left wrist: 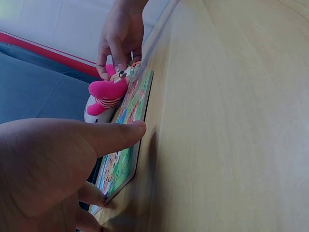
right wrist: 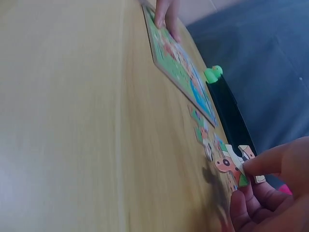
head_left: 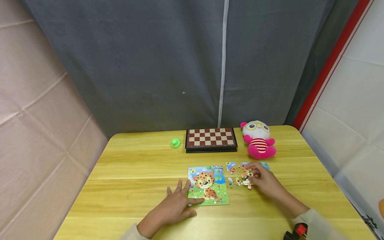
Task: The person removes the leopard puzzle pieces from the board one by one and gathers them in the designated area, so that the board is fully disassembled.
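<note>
A square jigsaw puzzle (head_left: pixel 220 195) showing a spotted cub on grass lies flat near the middle of the table. My left hand (head_left: pixel 177 205) has its fingers spread over the puzzle's left edge, fingertips on or right at its surface. To the right, my right hand (head_left: pixel 265 181) pinches a jigsaw piece (right wrist: pixel 231 162) between thumb and fingers, raised over the table. It bears orange, white and green; a second piece (right wrist: pixel 247 153) shows just behind it at the fingertips. Several loose pieces (head_left: pixel 231 165) lie beside the puzzle, some of them hidden behind the right hand.
Behind the puzzle stands a checkered game board (head_left: pixel 211 137) in a dark case, with a green toy duck (head_left: pixel 175 143) to its left. A pink and white plush toy (head_left: pixel 258 141) sits at the back right, beyond the right hand. A grey curtain (head_left: pixel 150 73) hangs behind the table.
</note>
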A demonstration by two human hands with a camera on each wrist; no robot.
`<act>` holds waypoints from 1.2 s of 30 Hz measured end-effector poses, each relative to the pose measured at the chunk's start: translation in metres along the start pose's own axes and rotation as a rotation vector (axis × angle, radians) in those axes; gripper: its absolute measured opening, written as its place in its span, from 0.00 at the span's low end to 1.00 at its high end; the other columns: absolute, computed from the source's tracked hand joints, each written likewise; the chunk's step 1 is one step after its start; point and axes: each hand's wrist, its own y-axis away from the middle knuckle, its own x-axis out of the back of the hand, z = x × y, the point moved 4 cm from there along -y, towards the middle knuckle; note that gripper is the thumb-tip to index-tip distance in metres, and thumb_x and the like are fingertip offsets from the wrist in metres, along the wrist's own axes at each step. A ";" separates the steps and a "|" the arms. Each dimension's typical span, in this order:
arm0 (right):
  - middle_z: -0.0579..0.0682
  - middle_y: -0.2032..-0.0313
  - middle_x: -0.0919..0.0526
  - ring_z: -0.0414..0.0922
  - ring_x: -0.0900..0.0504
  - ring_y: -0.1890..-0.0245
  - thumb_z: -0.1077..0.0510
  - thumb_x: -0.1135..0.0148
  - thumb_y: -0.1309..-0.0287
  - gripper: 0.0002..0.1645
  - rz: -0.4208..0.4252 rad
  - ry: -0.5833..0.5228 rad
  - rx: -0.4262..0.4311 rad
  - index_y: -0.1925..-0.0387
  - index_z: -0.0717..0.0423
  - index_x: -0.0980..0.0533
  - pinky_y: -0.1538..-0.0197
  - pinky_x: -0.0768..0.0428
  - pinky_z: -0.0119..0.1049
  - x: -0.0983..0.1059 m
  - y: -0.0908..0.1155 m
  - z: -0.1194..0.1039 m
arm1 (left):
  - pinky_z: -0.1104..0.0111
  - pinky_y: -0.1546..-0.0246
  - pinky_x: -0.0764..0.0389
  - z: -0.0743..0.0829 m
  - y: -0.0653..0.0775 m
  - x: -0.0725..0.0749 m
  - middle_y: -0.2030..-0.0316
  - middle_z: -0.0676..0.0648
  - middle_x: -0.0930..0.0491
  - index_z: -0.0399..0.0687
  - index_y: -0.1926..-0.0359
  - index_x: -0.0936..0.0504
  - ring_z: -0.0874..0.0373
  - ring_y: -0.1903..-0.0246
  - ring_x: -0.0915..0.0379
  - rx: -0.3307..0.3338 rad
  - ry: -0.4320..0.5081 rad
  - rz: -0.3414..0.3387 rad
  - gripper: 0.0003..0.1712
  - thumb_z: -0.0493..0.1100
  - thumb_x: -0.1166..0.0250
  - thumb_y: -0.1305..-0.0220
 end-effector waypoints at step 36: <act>0.49 0.60 0.20 0.40 0.28 0.65 0.69 0.29 0.42 0.17 0.069 0.223 0.083 0.50 0.64 0.19 0.62 0.26 0.32 0.006 0.003 0.019 | 0.17 0.44 0.46 0.000 0.000 0.000 0.21 0.31 0.54 0.88 0.31 0.30 0.20 0.26 0.59 -0.007 -0.017 -0.001 0.27 0.65 0.40 0.29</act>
